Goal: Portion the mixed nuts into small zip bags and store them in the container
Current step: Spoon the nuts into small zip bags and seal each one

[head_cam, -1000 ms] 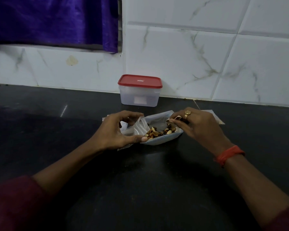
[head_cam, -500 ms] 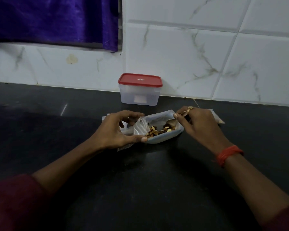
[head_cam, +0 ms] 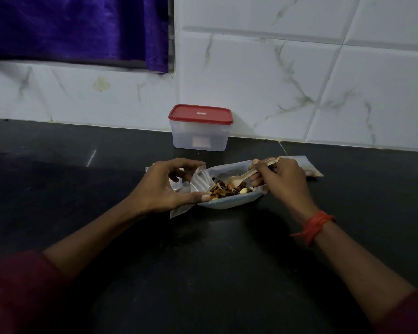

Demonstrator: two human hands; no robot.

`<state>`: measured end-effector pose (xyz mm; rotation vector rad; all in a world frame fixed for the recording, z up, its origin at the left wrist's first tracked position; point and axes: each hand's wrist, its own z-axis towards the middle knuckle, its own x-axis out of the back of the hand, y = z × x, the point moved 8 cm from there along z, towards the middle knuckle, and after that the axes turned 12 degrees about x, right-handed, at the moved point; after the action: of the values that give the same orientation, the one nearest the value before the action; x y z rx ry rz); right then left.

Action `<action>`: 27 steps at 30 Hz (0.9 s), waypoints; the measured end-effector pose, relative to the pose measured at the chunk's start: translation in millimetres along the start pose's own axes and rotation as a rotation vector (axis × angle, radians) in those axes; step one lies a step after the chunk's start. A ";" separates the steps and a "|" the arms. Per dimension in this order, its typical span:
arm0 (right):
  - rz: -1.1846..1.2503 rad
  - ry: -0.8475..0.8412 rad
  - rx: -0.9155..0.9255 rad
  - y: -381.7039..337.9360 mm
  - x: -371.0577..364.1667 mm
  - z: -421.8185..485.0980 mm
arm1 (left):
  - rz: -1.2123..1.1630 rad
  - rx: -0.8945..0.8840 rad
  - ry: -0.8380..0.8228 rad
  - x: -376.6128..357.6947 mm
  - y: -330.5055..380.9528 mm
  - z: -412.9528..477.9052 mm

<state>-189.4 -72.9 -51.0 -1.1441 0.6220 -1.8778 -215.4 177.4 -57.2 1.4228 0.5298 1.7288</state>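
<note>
On the dark surface (head_cam: 203,273), the left hand (head_cam: 164,186) pinches a small clear zip bag (head_cam: 200,180) open; the right hand (head_cam: 282,182) grips a pale spoon (head_cam: 241,178) over mixed nuts (head_cam: 227,189) in a shallow white dish (head_cam: 229,203). A red-lidded clear plastic container (head_cam: 200,127) stands behind, closed.

The mixed nuts (head_cam: 227,189) are lying in a brown and pale heap on a shallow light plate (head_cam: 229,203) sitting mid-worktop. A small clear zip bag (head_cam: 200,180) is standing open at the plate's left rim. The clear container (head_cam: 200,131), its red lid (head_cam: 200,114) on, is standing at the worktop's back edge.
</note>
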 end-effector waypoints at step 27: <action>0.337 -0.148 -0.308 14.1 -22.6 -13.0 | 0.115 -0.061 -0.005 2.9 3.3 -0.4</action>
<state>-189.8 -61.4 -78.3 -1.2691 0.9771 -1.4310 -217.0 177.8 -53.1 1.4381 0.3962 1.8159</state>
